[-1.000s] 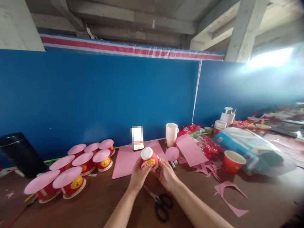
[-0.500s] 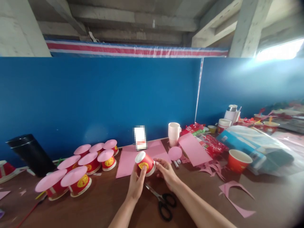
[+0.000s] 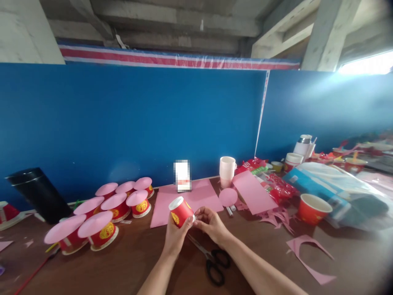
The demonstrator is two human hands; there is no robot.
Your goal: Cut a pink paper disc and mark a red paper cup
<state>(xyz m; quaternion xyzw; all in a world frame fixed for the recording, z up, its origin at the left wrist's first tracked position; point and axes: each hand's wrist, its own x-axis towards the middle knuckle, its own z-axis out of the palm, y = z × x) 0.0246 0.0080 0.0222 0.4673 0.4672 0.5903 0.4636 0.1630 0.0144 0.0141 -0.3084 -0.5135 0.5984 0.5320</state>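
The left grip (image 3: 175, 238) is wrapped round a tilted red paper cup with yellow emblems (image 3: 183, 209), whose wall could dent if squeezed too hard against the right grip (image 3: 211, 224), bent at its edge, pinching or not I cannot tell.

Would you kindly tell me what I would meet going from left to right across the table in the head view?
Black container, pink-topped red cups, held red cup, right hand, stack of white cups, narrower pink sheet, open orange-red cup.
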